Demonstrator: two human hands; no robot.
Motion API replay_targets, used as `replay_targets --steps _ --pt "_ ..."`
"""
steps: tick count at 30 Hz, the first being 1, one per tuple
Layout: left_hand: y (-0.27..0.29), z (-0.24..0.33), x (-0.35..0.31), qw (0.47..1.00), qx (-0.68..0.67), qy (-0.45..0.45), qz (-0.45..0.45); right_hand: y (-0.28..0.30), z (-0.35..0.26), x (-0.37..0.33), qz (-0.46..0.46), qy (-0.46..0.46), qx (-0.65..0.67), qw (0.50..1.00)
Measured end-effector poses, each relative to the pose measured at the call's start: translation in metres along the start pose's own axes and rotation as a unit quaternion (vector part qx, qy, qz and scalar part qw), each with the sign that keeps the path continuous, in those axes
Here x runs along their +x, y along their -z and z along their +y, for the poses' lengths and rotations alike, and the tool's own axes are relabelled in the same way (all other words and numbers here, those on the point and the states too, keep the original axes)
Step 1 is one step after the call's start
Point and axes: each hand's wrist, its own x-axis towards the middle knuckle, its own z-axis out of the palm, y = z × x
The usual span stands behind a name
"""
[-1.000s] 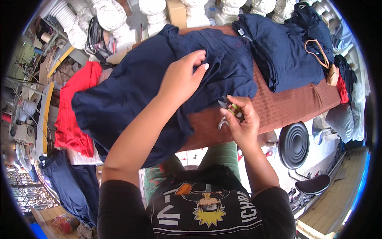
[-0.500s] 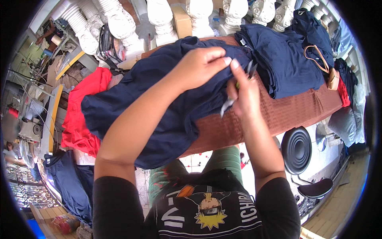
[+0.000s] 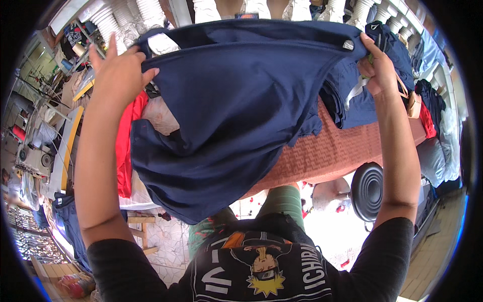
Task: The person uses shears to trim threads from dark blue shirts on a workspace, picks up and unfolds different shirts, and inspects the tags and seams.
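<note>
A navy blue garment [image 3: 236,95] is stretched wide between my hands, its upper edge raised and its lower folds hanging over the near edge of the table. At the upper left my left hand [image 3: 119,75] pinches one end, with some fingers spread upward. My right hand [image 3: 380,70] grips the opposite end at the upper right. Small thread snips [image 3: 355,92] are also tucked in my right hand, their pale metal part pointing down below the palm. The fingertips of both hands are partly hidden by the cloth.
A brown patterned cloth [image 3: 347,151] covers the table. Folded navy garments [image 3: 362,113] lie at its right, beside a small tan pouch [image 3: 414,104]. Red fabric [image 3: 126,161] hangs at the left. A round black stool [image 3: 367,191] stands near right; white balusters [image 3: 206,11] line the far side.
My hands have moved from close together over the table to far apart. The navy garment, earlier lying bunched on the table, is now lifted and spread between them. The snips stay in my right hand.
</note>
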Motion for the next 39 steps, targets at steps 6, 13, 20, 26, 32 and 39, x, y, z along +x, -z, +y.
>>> replay_targets --steps 6,13,20,26,32,39 --pt "0.022 0.085 -0.096 0.979 -0.146 0.024 -0.140 0.054 0.043 -0.053 0.019 -0.086 -0.077 0.993" --pt "-0.001 0.087 -0.157 0.679 -0.651 0.017 -0.339 0.110 0.131 -0.126 0.048 -0.182 -0.401 0.897" --pt "-0.022 0.166 -0.109 0.733 -0.670 -0.014 -0.116 0.018 0.130 -0.139 -0.083 0.013 -0.268 0.960" --pt "-0.064 0.269 -0.087 0.722 -0.691 -0.034 -0.018 -0.011 0.179 -0.147 -0.127 -0.040 -0.275 0.952" --pt "-0.088 0.306 -0.084 0.760 -0.649 -0.016 -0.030 0.009 0.199 -0.151 -0.066 -0.104 -0.207 0.970" --pt "-0.098 0.309 -0.088 0.763 -0.645 -0.048 0.002 0.012 0.195 -0.155 -0.158 -0.014 -0.372 0.914"
